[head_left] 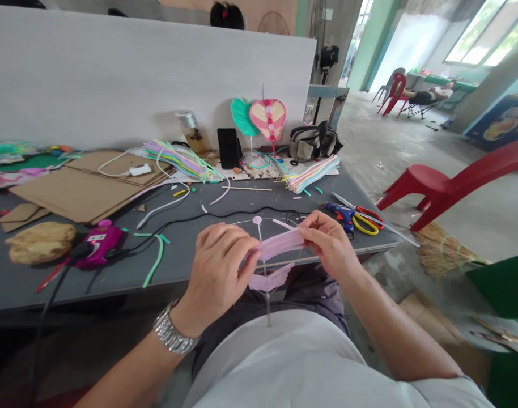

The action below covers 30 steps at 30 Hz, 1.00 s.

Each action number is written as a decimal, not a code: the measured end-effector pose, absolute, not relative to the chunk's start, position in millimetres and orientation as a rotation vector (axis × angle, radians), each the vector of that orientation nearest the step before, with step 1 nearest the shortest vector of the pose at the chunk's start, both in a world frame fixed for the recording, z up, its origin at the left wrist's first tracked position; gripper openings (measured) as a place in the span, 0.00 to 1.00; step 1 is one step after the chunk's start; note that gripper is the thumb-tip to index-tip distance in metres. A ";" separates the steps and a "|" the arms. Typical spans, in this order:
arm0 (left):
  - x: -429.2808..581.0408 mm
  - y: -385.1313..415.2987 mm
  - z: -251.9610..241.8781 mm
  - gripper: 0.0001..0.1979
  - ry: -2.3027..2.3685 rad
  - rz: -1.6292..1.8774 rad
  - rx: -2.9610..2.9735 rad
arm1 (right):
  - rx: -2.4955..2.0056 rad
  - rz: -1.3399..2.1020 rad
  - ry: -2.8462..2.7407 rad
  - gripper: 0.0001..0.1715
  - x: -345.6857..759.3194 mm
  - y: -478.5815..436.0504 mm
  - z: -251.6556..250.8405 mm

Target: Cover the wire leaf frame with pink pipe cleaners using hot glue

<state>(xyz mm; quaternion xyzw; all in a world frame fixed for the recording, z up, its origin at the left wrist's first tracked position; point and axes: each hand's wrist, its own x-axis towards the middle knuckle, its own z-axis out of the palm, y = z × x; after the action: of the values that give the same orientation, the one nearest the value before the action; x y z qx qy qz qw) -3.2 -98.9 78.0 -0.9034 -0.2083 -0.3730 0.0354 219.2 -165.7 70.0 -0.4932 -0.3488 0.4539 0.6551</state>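
Left hand (219, 269): fingers (244, 255) curled narrow, pinching the left end of the pink straws (280, 243); a metal watch (172, 334) sits on the wrist.
Right hand (333, 246): fingers (312, 226) closed on the right end of the same straws.
Pink straws: a flat row stretched between the 2 sets of fingers, held over the lap at the near edge of the worktop (114, 277); a 2nd, shorter row hangs just below the left fingers.
Wire frame (267, 309): a thin loop behind the straws, its stem running down between the hands; how the straws are fixed to it cannot be told.
Beyond the right fingers: a blue glue gun (342, 215) and scissors (365, 222), touching each other, near the worktop's right edge.
Left of the left fingers: a green strip (157, 258), then a pink glue gun (100, 243) with a black cable, well apart from the hand.
Far beyond the fingers: 2 straw bundles (182, 158), a phone (228, 147) standing upright, 2 fans (267, 116) leaning on the white wall, a bag (312, 141).
Far left: cardboard (89, 187) lying flat.
Right of the right hand, off the worktop: a red chair (446, 181) and a broom (446, 249) on the floor.
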 end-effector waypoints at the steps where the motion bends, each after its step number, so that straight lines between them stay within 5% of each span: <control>1: -3.1 -98.9 77.7 0.06 -0.643 -1.140 -2.780 | -1.126 1.015 -0.797 0.13 218.9 -165.2 69.9; 16: -5.2 -101.6 79.2 0.11 -0.677 -1.103 -2.858 | -1.260 1.012 -0.979 0.07 230.2 -161.2 71.9; 30: -6.1 -100.6 78.4 0.12 -0.725 -1.151 -2.853 | -1.168 0.994 -0.926 0.14 224.0 -164.7 69.8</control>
<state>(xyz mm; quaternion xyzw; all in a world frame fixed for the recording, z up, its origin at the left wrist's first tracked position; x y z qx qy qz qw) -6.1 -100.6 78.4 -0.9026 -0.2294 -0.3642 -0.0099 224.0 -164.7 69.8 -0.5090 -0.4034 0.4330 0.6251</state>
